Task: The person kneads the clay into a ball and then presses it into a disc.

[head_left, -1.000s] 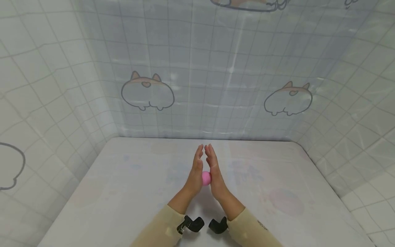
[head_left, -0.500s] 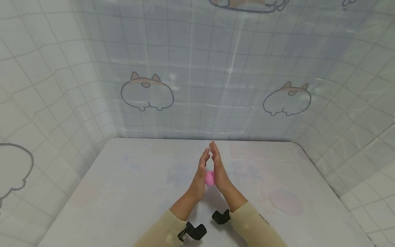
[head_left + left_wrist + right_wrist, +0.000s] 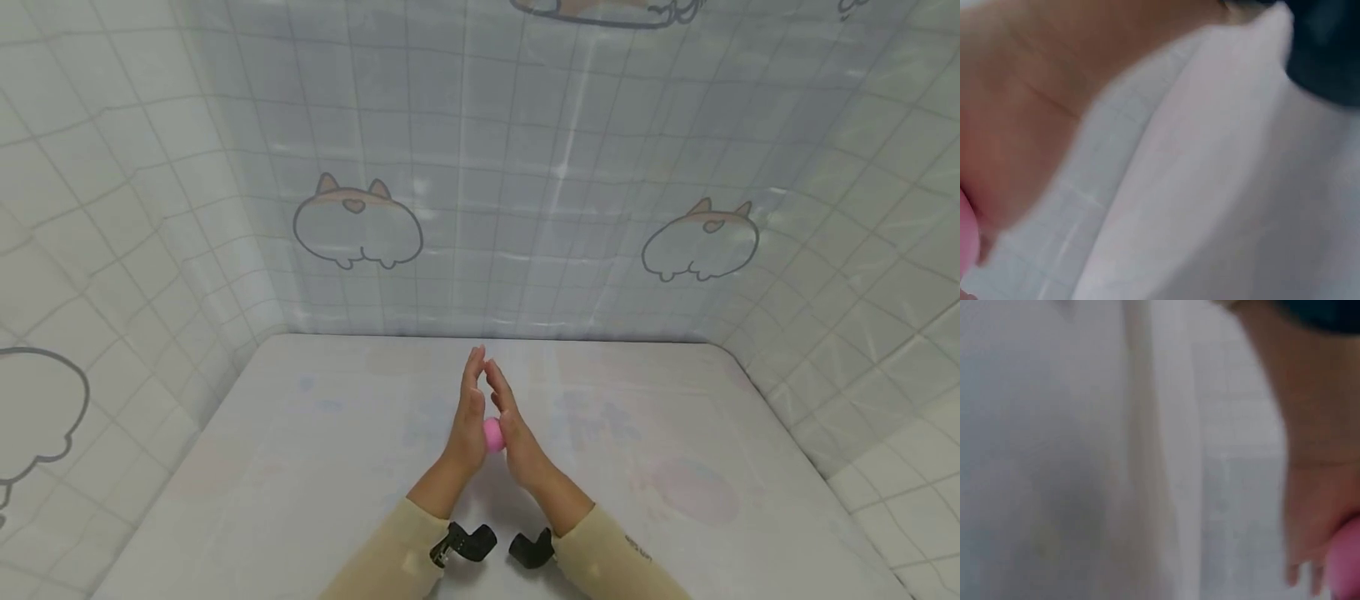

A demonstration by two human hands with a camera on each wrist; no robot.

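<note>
Between my two flat palms sits a smooth pink ball (image 3: 493, 435), slightly squashed like modelling clay. My left hand (image 3: 465, 429) presses on it from the left with straight fingers. From the other side my right hand (image 3: 522, 446) presses too, its fingers also straight. The hands lean together over the table, with the left fingertips a little farther forward and the two sets of tips nearly meeting. Part of the pink ball (image 3: 967, 240) shows at the palm in the left wrist view. In the right wrist view the ball (image 3: 1346, 559) is cut off by the frame edge.
A white table (image 3: 315, 467) with faint coloured prints lies under the hands. Grid-patterned sheeting (image 3: 480, 192) with cartoon animals rises behind it and at both sides. Black wrist mounts (image 3: 474, 543) stick out from the beige sleeves (image 3: 397, 550).
The hands slide against each other: half a second ago the right was farther forward, now the left is. Both hands and the ball shifted right, then back left.
</note>
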